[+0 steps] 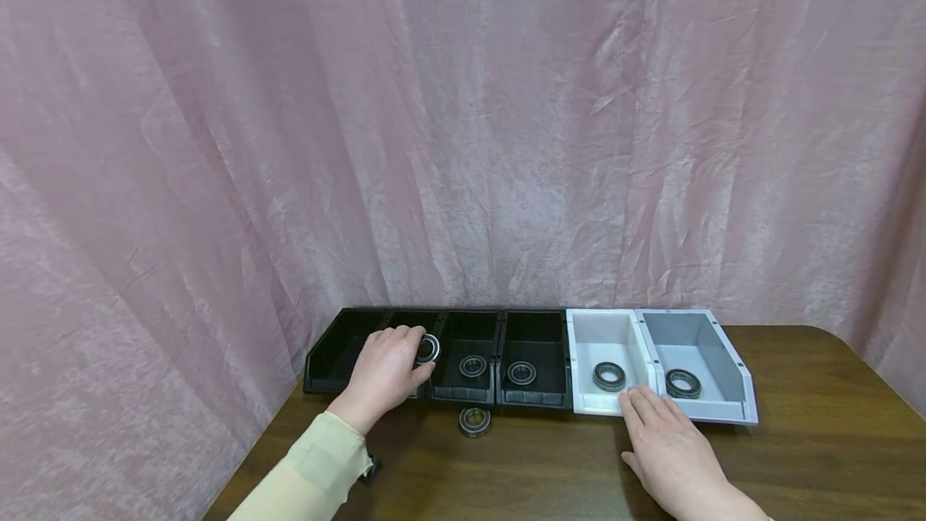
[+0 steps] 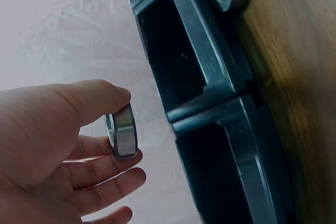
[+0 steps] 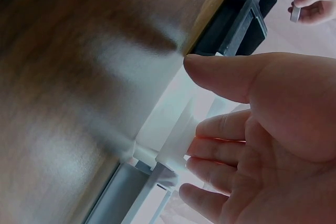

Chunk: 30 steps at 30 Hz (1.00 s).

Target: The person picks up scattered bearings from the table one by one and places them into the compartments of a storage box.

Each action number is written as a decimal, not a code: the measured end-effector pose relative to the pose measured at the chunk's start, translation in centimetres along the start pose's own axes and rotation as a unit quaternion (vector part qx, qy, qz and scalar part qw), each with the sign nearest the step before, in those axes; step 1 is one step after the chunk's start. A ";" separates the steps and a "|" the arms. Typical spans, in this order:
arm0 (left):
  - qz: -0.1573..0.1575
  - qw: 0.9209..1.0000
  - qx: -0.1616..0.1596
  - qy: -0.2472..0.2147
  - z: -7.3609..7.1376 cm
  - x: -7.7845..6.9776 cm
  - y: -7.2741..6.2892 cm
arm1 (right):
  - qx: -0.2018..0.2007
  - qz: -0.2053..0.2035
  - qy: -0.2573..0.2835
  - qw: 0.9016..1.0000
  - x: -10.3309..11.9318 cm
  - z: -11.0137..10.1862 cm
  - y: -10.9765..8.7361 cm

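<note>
My left hand [image 1: 387,366] pinches a ball bearing [image 1: 428,349] between thumb and fingers, above the black bins toward the left. In the left wrist view that bearing [image 2: 124,131] stands on edge between the thumb and fingertips, clear of the bins. My right hand [image 1: 669,446], its fingers extended, is at the front of the white bin [image 1: 604,331] and grey bin [image 1: 680,334]; it holds nothing. Another bearing [image 1: 474,422] lies on the table before the black bins. Single bearings lie in two black bins, the white bin [image 1: 609,376] and the grey bin [image 1: 683,383].
Several black bins [image 1: 533,336] stand side by side with the white and grey ones along the back of the brown wooden table [image 1: 550,465]. A pink curtain [image 1: 470,119] hangs right behind them. A small black object [image 1: 371,469] shows under the left sleeve.
</note>
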State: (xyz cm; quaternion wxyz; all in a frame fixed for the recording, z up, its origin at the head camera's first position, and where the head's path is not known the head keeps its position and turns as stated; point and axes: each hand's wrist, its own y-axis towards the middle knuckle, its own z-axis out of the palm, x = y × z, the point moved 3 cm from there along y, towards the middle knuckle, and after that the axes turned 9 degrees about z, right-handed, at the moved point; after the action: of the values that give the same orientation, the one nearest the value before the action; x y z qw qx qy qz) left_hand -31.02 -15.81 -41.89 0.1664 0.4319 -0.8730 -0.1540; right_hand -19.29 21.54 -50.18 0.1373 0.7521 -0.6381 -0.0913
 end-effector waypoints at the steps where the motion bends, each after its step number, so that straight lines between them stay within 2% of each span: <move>1: -0.004 1.000 0.003 0.001 0.1 0.2 0.0 | -0.003 -0.001 0.000 1.000 0.0 0.0 0.0; 19: -0.061 0.998 0.033 0.013 1.9 3.9 -0.4 | -0.017 -0.002 0.002 1.000 -0.1 -0.1 -0.1; 24: -0.079 0.996 0.045 0.004 2.6 4.6 -0.7 | -0.001 0.002 0.003 1.000 0.0 -0.1 -0.1; 30: -0.082 0.995 0.049 0.004 3.7 5.2 -1.1 | 0.012 0.004 0.002 1.000 0.1 -0.2 -0.1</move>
State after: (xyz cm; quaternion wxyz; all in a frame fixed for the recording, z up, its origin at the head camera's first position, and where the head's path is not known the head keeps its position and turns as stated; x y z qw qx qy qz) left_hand -34.79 -20.13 -44.82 0.1352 0.5101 -0.8405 -0.1225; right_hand -19.11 21.48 -49.98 0.1300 0.7512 -0.6420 -0.0817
